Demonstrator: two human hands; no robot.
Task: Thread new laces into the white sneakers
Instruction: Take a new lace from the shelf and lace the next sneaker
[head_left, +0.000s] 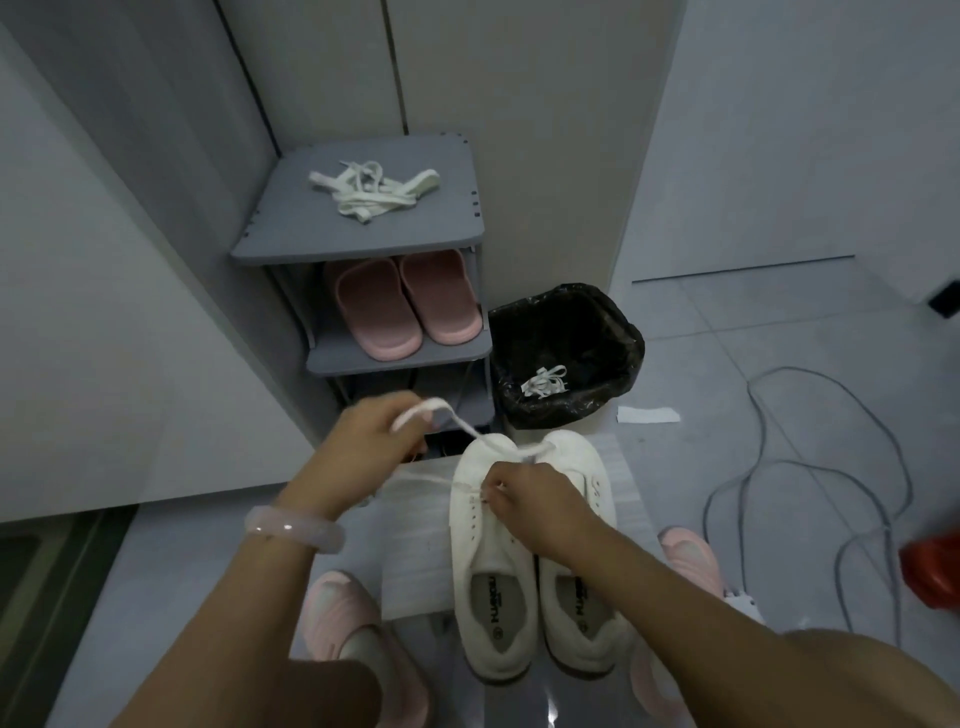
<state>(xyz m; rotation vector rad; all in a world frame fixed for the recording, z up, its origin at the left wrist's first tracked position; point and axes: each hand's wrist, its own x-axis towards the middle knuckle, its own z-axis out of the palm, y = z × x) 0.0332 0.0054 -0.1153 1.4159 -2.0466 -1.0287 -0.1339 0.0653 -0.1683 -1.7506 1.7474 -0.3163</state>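
Observation:
Two white sneakers stand side by side on a white sheet on the floor, toes pointing away: the left sneaker (488, 561) and the right sneaker (582, 571). A white lace (467, 423) runs from the left sneaker's eyelets up to my left hand (374, 447), which grips it raised above the toe. My right hand (524, 499) pinches the lace at the left sneaker's eyelets near the tongue. A bundle of spare white laces (371, 189) lies on top of the grey shoe rack (291, 244).
Pink slippers (408, 304) sit on the rack's middle shelf. A bin with a black bag (566, 353) holding old laces stands right of the rack. Grey cables (810, 467) loop over the floor at right. My feet in pink slippers (343, 618) flank the sneakers.

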